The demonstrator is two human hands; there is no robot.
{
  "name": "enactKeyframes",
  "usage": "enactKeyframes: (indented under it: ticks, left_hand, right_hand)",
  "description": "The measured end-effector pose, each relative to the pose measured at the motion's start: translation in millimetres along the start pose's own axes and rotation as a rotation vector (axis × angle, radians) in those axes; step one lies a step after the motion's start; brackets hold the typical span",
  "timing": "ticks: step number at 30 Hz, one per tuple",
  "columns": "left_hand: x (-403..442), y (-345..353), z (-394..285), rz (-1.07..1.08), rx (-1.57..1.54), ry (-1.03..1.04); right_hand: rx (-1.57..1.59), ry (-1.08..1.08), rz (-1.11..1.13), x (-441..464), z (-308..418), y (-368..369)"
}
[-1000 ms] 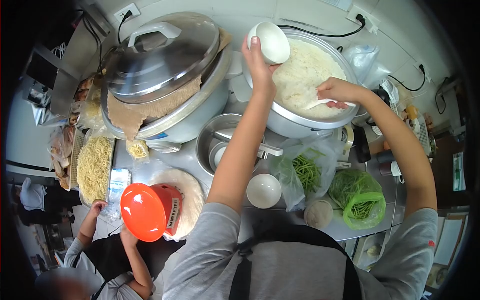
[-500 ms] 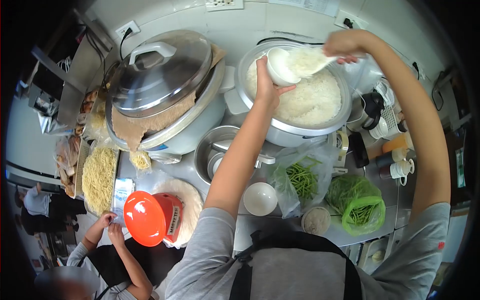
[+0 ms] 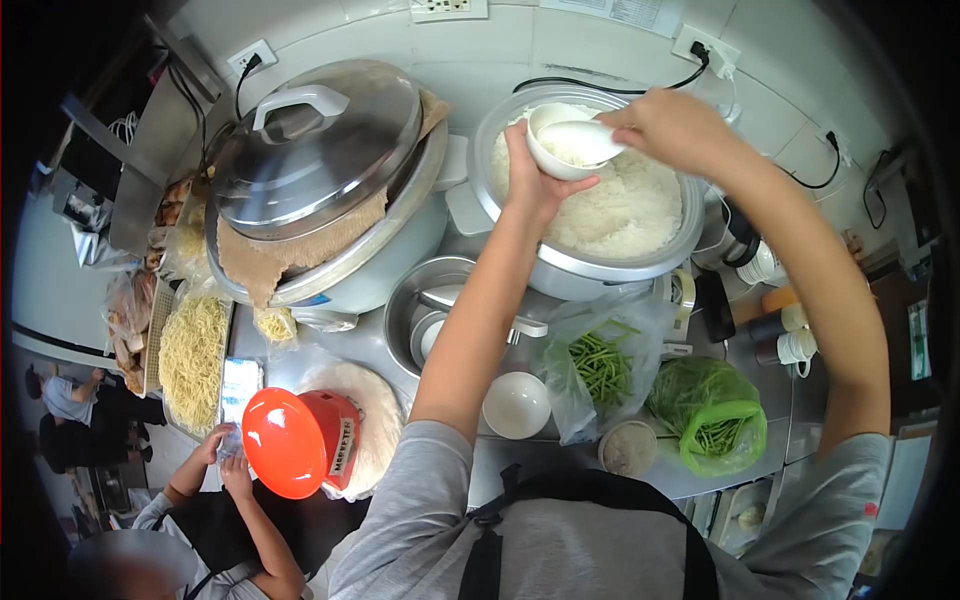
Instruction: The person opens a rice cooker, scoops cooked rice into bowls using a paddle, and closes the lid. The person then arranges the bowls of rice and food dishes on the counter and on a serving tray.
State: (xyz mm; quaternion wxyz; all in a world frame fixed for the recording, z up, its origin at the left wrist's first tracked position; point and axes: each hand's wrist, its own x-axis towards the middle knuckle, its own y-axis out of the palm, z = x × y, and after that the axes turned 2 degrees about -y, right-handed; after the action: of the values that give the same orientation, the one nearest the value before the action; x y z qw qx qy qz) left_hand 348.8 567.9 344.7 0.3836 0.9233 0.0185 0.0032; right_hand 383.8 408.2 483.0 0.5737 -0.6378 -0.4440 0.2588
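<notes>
Right hand point(image 3: 672, 130) and white paddle point(image 3: 590, 142) have moved down and to the left since half a second ago, when the paddle's heap of rice was in plain sight; now the blade lies across the mouth of the white bowl point(image 3: 553, 165) with a smooth, bare face showing. The bowl itself has hardly shifted. It is tilted in the upper middle of the frame, over the left part of the silver pot point(image 3: 585, 277), whose rice point(image 3: 625, 222) fills the view to the right of it and below.

My reading is that a scoop of rice is being turned out into the bowl; some grains show inside, beside the blade, though how full the bowl is cannot be told. The next move seems to call for freeing the blade without dragging rice over the rim, with the bowl kept steady.

The left hand point(image 3: 533, 190) cups the bowl from below, thumb up by its left rim and fingers spread under it, at the end of a nearly straight arm from the lower middle. The right hand is closed round the paddle's handle, knuckles up, its arm arching in from the lower right with the elbow bent and held wide
</notes>
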Motion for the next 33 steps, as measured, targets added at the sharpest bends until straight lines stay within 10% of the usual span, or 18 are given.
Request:
enactKeyframes:
  ticks: [6,15,33]
  left_hand:
    - [-6.5,1.3,-7.9,-0.039,0.07,0.11]
    - [-1.2,-12.4,-25.6,-0.11,0.053,0.232]
    - [-3.2,-15.0,-24.4,-0.14,-0.057,0.259]
  right_hand:
    - [0.549,0.428,0.184,-1.5,-22.6,-16.4]
    - [-0.354,0.258,0.345,-29.3,-57.6,46.7]
    - [-0.03,0.302,0.312,-32.2,-4.9,63.3]
